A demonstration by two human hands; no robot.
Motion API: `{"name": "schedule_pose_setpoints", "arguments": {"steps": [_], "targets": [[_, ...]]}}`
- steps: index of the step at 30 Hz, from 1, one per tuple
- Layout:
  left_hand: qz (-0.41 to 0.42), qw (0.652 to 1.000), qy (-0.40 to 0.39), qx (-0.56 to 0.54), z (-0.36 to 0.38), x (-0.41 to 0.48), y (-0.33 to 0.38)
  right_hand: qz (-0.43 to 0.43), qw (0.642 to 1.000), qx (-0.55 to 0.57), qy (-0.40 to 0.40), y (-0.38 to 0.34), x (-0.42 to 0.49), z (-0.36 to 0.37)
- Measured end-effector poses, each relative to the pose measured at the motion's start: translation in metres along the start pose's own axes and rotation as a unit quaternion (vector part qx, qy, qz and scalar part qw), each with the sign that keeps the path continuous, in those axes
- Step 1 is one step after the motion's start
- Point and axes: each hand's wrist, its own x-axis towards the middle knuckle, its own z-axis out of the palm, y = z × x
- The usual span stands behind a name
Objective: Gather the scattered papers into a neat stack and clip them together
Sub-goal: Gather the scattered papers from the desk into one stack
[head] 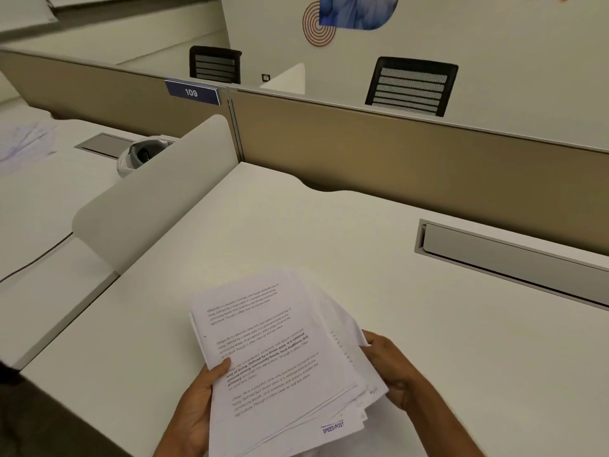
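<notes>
A thick pile of white printed papers (273, 354) is held over the near edge of the white desk (428, 324). The sheets are fanned and uneven, with corners sticking out at the lower right, one marked SPEED-POST. My left hand (197, 404) grips the pile's left edge, thumb on the top page. My right hand (392, 371) holds the right edge, fingers curled around the sheets. No clip is visible.
A grey cable tray slot (510, 255) is set into the desk at the right. A beige partition (395, 150) runs along the back, and a white curved divider (155, 192) stands at the left. A white device (138, 155) lies on the neighbouring desk.
</notes>
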Motion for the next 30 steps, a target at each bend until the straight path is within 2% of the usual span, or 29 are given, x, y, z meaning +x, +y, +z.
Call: {"name": "schedule_pose_setpoints", "arguments": {"steps": [9, 11, 12, 14, 16, 20, 22, 24, 30], "targets": [[0.025, 1.000, 0.007, 0.013, -0.029, -0.015, 0.004, 0.028, 0.997, 0.028, -0.064, 0.020, -0.042, 0.052], [0.032, 0.999, 0.008, 0.014, -0.038, -0.020, 0.008, 0.004, 0.999, -0.013, -0.037, 0.016, -0.043, 0.055], [0.032, 0.999, 0.005, 0.010, -0.044, -0.022, 0.012, -0.009, 0.998, -0.067, 0.013, 0.014, -0.042, 0.055], [0.027, 1.000, -0.001, 0.010, -0.057, -0.025, 0.017, -0.048, 0.968, -0.206, 0.135, 0.019, -0.031, 0.049], [0.022, 1.000, -0.001, 0.013, -0.069, -0.024, 0.022, -0.077, 0.913, -0.346, 0.201, 0.026, -0.024, 0.045], [0.026, 1.000, -0.010, -0.001, -0.082, -0.023, 0.022, -0.026, 0.818, -0.546, 0.178, 0.043, -0.022, 0.056], [0.020, 1.000, -0.010, -0.006, -0.086, -0.023, 0.020, -0.015, 0.785, -0.592, 0.184, 0.049, -0.022, 0.065], [0.012, 1.000, -0.003, -0.013, -0.088, -0.024, 0.018, -0.010, 0.782, -0.595, 0.183, 0.051, -0.019, 0.069], [0.000, 1.000, -0.019, -0.025, -0.092, -0.034, 0.014, 0.003, 0.818, -0.551, 0.166, 0.044, -0.013, 0.071]]}}
